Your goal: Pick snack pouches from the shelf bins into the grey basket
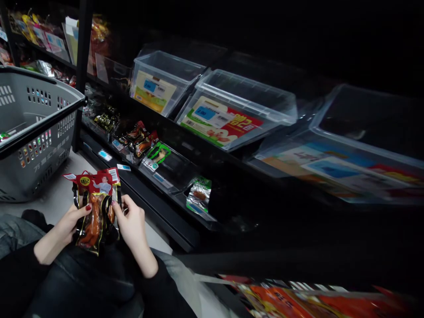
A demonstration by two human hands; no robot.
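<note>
Above my lap I hold packets of vacuum-packed meat snack [94, 216], with red tops, black and gold edges and brown meat showing through. They overlap, at least two of them, and I cannot make out the exact number. My left hand [71, 223] grips the front packet from the left, thumb with red nail lying across its face. On the right side, my right hand [130, 218] pinches the edge of a packet behind, thumb in front and fingers curled. The fingers behind the packets are hidden.
A grey shopping basket [49, 154] stands on the floor at left. Low shelf trays hold dark snack packets [137, 139], a green-edged packet [159, 152] and a silver packet [199, 194]. Clear plastic bins [245, 99] line the shelf above. Orange packets [274, 300] lie at bottom right.
</note>
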